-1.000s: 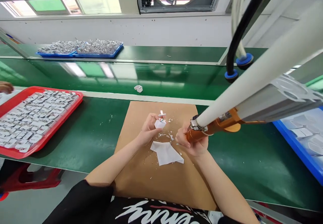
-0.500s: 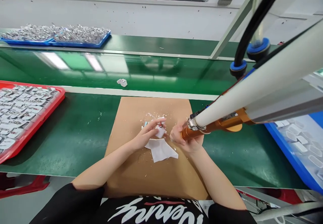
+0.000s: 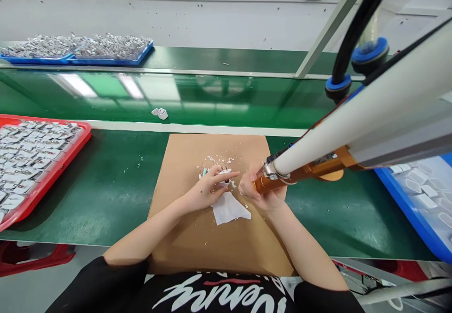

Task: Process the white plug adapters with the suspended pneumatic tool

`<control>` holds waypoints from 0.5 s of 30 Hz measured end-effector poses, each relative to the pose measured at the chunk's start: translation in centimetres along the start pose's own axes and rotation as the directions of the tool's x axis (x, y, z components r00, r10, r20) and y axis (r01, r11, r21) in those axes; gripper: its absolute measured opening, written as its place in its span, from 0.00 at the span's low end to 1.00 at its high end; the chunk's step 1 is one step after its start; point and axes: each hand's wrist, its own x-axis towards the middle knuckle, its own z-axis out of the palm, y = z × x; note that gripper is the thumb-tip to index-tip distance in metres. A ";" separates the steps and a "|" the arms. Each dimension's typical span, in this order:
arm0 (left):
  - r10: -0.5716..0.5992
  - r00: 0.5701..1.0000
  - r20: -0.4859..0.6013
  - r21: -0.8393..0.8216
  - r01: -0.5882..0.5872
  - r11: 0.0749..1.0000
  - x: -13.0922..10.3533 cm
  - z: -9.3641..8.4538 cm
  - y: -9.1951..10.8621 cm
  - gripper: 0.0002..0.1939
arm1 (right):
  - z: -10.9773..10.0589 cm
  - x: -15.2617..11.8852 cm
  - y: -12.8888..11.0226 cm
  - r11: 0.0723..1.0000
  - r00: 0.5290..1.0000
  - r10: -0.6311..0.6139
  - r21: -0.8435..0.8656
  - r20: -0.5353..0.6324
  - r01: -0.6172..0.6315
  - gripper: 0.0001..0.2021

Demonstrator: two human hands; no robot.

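Note:
My left hand (image 3: 208,189) is over the brown cardboard sheet, its fingers closed around a small white plastic part (image 3: 226,172) with a dark detail on it; the hand covers much of the part. My right hand (image 3: 263,193) wraps around the orange metal cylinder of a hand tool (image 3: 298,175), whose thick pale tube runs up to the right. The tool's tip is hidden by the fingers, which lie just right of the left hand's fingertips. A white cloth-like piece (image 3: 229,209) lies on the cardboard (image 3: 187,252) below my left hand, among small white shavings.
A red tray (image 3: 79,146) of white parts stands left, a blue tray (image 3: 399,204) of pale parts right. Blue trays (image 3: 141,59) of small metal pieces sit at the back. A white scrap (image 3: 160,113) lies on the green belt (image 3: 197,96). Black hoses (image 3: 356,35) hang upper right.
The small white part has turned in my left hand, and the fingers now cover more of it. My right hand stays about where it was. The scrap on the belt has shifted left.

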 end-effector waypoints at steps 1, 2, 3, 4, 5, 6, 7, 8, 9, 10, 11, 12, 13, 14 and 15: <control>-0.005 1.000 0.008 0.024 0.004 1.000 -0.1 0.0 0.2 0.21 | 0.0 0.0 0.0 1.000 1.000 -0.004 0.000 0.001 0.004 0.26; -0.007 1.000 0.012 0.039 0.007 0.999 -0.1 0.1 0.3 0.22 | 0.0 -0.1 0.0 1.000 1.000 -0.008 0.000 0.001 0.008 0.26; -0.010 1.000 0.008 0.045 0.009 0.999 -0.1 0.2 0.4 0.22 | 0.0 -0.1 0.0 1.000 1.000 -0.010 -0.001 0.001 0.010 0.25; -0.014 1.000 -0.007 0.043 0.014 0.999 -0.1 0.4 0.4 0.22 | 0.0 -0.1 0.1 1.000 1.000 -0.010 -0.001 0.001 0.010 0.25; -0.021 0.999 -0.037 0.033 0.022 0.999 -0.1 0.5 0.4 0.21 | 0.0 -0.1 0.1 1.000 1.000 -0.009 -0.001 0.001 0.009 0.24; -0.033 0.997 -0.073 0.019 0.034 0.999 -0.1 0.6 0.4 0.20 | 0.0 -0.1 0.1 1.000 1.000 -0.006 -0.001 0.001 0.006 0.24; -0.047 0.992 -0.116 0.009 0.048 0.999 -0.1 0.7 0.3 0.18 | 0.0 -0.1 0.0 1.000 1.000 -0.002 -0.002 0.002 0.002 0.24; -0.059 0.986 -0.158 0.010 0.061 0.998 0.0 0.8 0.2 0.17 | 0.0 -0.1 0.0 1.000 1.000 0.002 -0.003 0.004 -0.002 0.24; -0.065 0.980 -0.189 0.030 0.072 0.997 0.0 0.7 0.1 0.15 | 0.1 0.0 0.0 1.000 1.000 0.006 -0.004 0.004 -0.006 0.25; -0.059 0.977 -0.206 0.072 0.075 0.995 0.1 0.7 0.0 0.13 | 0.1 0.0 0.0 1.000 1.000 0.010 -0.005 0.003 -0.010 0.26; -0.037 0.977 -0.211 0.138 0.068 0.988 0.2 0.5 -0.1 0.11 | 0.1 0.0 0.0 1.000 1.000 0.013 -0.006 0.001 -0.013 0.26; 0.005 0.979 -0.206 0.225 0.042 0.973 0.2 0.4 -0.2 0.11 | 0.1 0.0 0.0 1.000 1.000 0.017 -0.008 -0.004 -0.017 0.26; 0.066 0.980 -0.189 0.319 -0.003 0.948 0.3 0.3 -0.3 0.12 | 0.2 0.0 0.0 1.000 1.000 0.020 -0.011 -0.009 -0.020 0.26; 0.136 0.978 -0.159 0.406 -0.061 0.912 0.3 0.1 -0.3 0.13 | 0.2 0.0 0.0 1.000 1.000 0.024 -0.014 -0.016 -0.025 0.26; 0.208 0.971 -0.113 0.476 -0.131 0.870 0.4 0.0 -0.4 0.14 | 0.2 0.0 0.0 0.999 0.999 0.027 -0.017 -0.025 -0.028 0.26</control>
